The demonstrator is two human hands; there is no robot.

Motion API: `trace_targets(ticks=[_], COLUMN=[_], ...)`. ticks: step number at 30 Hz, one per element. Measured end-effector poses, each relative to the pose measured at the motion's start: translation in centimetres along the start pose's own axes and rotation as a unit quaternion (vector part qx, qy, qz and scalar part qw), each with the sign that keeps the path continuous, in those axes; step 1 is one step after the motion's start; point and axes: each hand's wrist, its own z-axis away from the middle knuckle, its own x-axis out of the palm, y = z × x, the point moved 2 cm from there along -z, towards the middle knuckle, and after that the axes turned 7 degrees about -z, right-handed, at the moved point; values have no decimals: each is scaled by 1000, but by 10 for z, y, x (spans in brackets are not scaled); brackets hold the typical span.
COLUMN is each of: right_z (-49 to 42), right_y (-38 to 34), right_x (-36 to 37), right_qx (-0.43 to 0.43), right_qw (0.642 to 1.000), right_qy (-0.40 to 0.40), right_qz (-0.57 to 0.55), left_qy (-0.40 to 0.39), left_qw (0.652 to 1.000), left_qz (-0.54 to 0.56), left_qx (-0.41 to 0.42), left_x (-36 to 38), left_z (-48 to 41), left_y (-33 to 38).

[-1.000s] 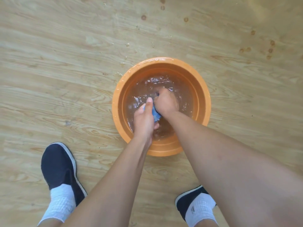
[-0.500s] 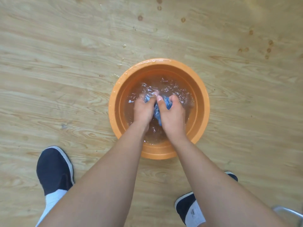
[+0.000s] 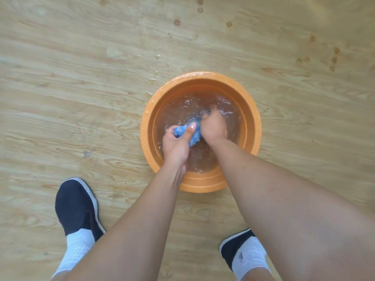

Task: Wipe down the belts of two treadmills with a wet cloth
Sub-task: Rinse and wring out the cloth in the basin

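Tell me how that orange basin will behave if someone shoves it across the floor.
The basin holds water, so it probably feels heavy and would slosh over the rim. Droplets already dot the wooden floor beside it, so it may slide easily there. Its wide, low shape looks unlikely to tip.

The floor (image 3: 81, 88) is left bare left of, right of and beyond the orange basin (image 3: 252, 126) — only scattered water drops (image 3: 152, 80) are seen there. Inside the basin, the near middle is filled by both hands and a bunched cloth (image 3: 194, 135); open water is left along the far wall. Two dark shoes (image 3: 76, 205) are planted on the near floor.
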Motion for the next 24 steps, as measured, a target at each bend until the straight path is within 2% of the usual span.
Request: trace_targets(ticks=[3, 7, 9, 12, 14, 17, 19, 22, 24], right_z=[1, 8, 12, 22, 27, 35, 34, 32, 37], right_y=[13, 29, 36, 46, 50, 43, 38, 35, 35], right_x=[-16, -22, -27, -30, -20, -5, -8, -28, -32], right_qx=[4, -15, -34, -63, -27, 69, 77, 17, -22], right_qw=[997, 989, 981, 980, 980, 942, 933, 945, 947], right_qy=[75, 109, 114, 115, 78, 31, 88, 180, 180], right_qz=[-1, -97, -153, -151, -182, -328, -339, -274, -265], left_qy=[23, -120, -129, -118, -125, -84, -36, -12, -10], left_qw=[995, 974, 978, 988, 989, 994, 997, 996, 995], left_qz=[-94, -184, -142, -30, -20, -67, -66, 15, 8], left_qx=[-14, -58, -87, -99, -75, -33, -32, -92, -104], left_x=[-17, -15, -13, -11, -4, 10, 12, 9, 9], left_z=[-9, -14, -11, -14, -19, -29, -34, -36, -31], left_y=[-6, -3, 4, 18, 25, 25, 26, 30, 29])
